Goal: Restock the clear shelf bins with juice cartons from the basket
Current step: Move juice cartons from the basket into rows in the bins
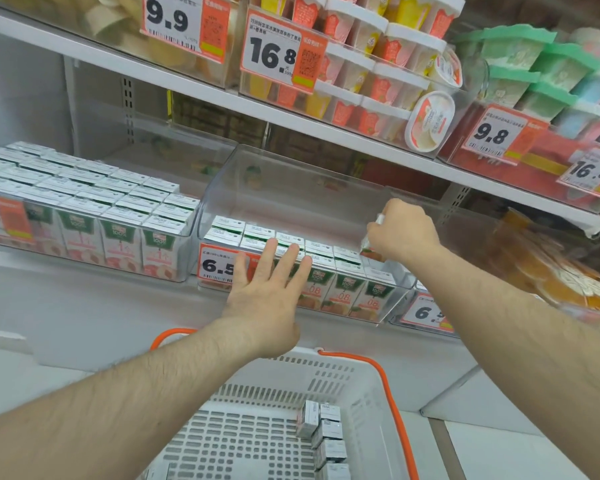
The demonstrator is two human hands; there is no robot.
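From the head view, the right hand (400,230) grips a juice carton (369,245) upright over the right end of the middle clear bin (291,188), just above the front rows. The left hand (269,289), fingers spread flat, presses the bin's front, while spare cartons (326,434) lie below in the basket (364,386), nearer the right arm.

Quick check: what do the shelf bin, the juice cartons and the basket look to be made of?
Shelf bin: clear glossy hard plastic, since the cartons show through its walls. Juice cartons: probably coated printed paperboard with folded, foil-like tops. Basket: white matte moulded plastic with slotted walls and an orange handle.
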